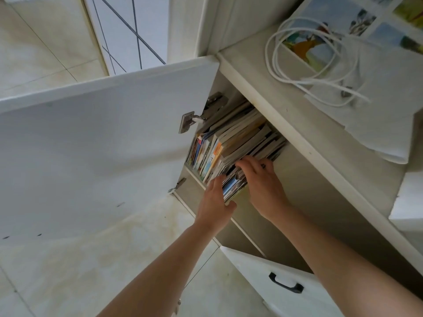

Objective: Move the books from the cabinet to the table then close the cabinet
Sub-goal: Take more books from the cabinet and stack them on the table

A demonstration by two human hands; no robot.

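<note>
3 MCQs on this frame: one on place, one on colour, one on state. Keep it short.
1. Where are the books?
A. On the floor
B. On a shelf inside the open cabinet
C. On top of the cabinet

2. What colour is the coiled cable on the cabinet top?
A. White
B. Red
C. Black

3. What state is the large cabinet door in?
A. Shut
B. Removed and lying flat
C. Swung open on its hinges

Answers:
1 B: the books stand packed on the shelf behind the open door, with the left hand and right hand on a bundle of them.
2 A: the cable loops are white against the pale top.
3 C: the door stands away from the cabinet, its metal hinge exposed.
</note>
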